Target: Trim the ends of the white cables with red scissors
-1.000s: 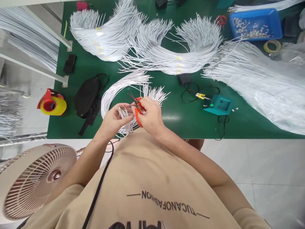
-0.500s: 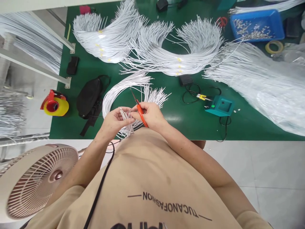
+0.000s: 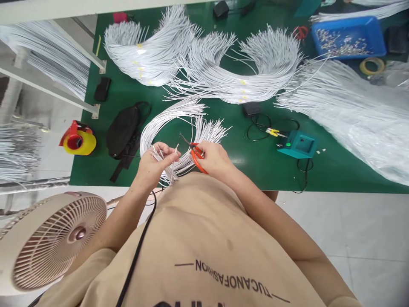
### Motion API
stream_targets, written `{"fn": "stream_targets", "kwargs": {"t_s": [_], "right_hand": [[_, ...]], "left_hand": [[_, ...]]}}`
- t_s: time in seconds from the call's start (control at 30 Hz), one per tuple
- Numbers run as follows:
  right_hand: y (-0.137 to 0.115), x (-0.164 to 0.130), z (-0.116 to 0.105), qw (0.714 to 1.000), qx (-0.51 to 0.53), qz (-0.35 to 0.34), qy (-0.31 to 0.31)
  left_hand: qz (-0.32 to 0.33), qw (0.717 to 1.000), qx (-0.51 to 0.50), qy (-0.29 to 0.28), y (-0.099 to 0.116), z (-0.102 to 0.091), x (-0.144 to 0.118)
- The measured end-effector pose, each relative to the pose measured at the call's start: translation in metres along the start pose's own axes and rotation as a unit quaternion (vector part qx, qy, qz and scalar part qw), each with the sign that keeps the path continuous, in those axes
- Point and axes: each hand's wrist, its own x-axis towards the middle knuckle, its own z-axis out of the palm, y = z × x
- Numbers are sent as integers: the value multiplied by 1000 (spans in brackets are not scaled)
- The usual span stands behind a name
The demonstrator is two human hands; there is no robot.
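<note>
My left hand (image 3: 157, 163) is closed on the ends of several white wires (image 3: 168, 174), one tip poking up between thumb and forefinger. To its right, my right hand (image 3: 214, 157) grips orange-handled pliers or snips (image 3: 198, 158), the thin dark jaws pointing up and left, apart from the wires. Whether the tool is for cutting or pulling, I cannot make out. A curved bundle of white wires (image 3: 153, 123) lies on the green table around and beyond my hands, its loose ends fanned out at the upper right.
Large grey-white wire bundles (image 3: 223, 85) lie along the back. A blue tray (image 3: 367, 36) of small parts stands back right, with a teal device (image 3: 297, 144) nearer. On the left are a black bag (image 3: 123, 130), a tape dispenser (image 3: 78, 138) and a fan (image 3: 60, 243).
My right hand has moved right, away from my left, and the orange tool has turned with its jaws now slightly parted. A wire tip shows at my left fingertips.
</note>
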Motion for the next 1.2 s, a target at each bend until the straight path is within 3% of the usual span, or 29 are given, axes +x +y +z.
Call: {"fn": "stream_targets", "kwargs": {"t_s": [0.1, 0.27, 0.87, 1.2], "right_hand": [[1, 0, -3, 996, -81, -19, -25], [-3, -1, -2, 991, -123, -31, -48], [-4, -5, 0, 977, -202, -54, -53], [1, -7, 3, 980, -188, -62, -38]], "left_hand": [[8, 1000, 17, 9, 1, 2, -1], [11, 999, 46, 16, 2, 7, -3], [19, 997, 64, 46, 3, 15, -6], [17, 998, 54, 12, 6, 16, -9]]}}
